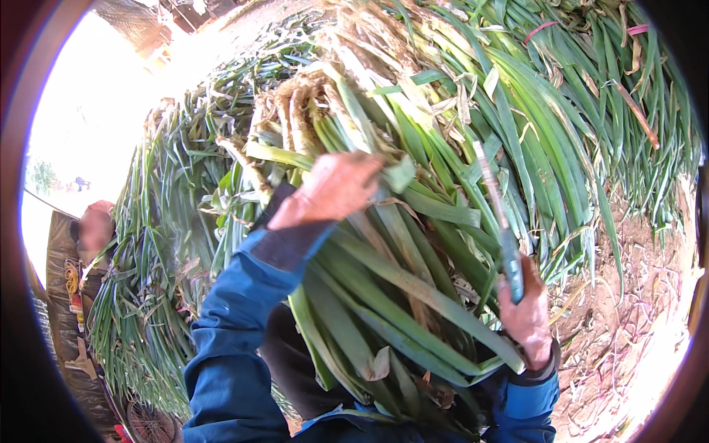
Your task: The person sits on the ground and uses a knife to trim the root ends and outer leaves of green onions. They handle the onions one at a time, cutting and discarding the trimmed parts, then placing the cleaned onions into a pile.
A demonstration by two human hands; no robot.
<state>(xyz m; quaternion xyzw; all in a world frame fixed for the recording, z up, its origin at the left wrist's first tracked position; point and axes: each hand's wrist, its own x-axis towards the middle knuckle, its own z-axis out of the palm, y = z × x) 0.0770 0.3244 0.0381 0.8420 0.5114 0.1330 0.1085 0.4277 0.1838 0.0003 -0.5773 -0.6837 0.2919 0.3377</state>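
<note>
A bundle of large green onions (360, 271) lies against my front, its rooted ends (299, 105) pointing away from me and its leaves towards me. Over the upper part of the bundle, my left hand (335, 185) is closed, slightly blurred. A torn green leaf (400, 174) sticks out at its fingers. My right hand (526, 313), on the right of the bundle, grips a knife by its teal handle (512, 271). The narrow, stained blade (487, 171) points away from me, above the leaves. Part of the right palm is hidden.
Heaped green onions rise on the left (166, 266) and far right (598, 111), some with pink ties (540, 32). A thin brown stick-like object (637, 116) rests on the right heap. Bare soil (620, 332) shows at right. Another person (95, 227) and a wheel (150, 421) are at left.
</note>
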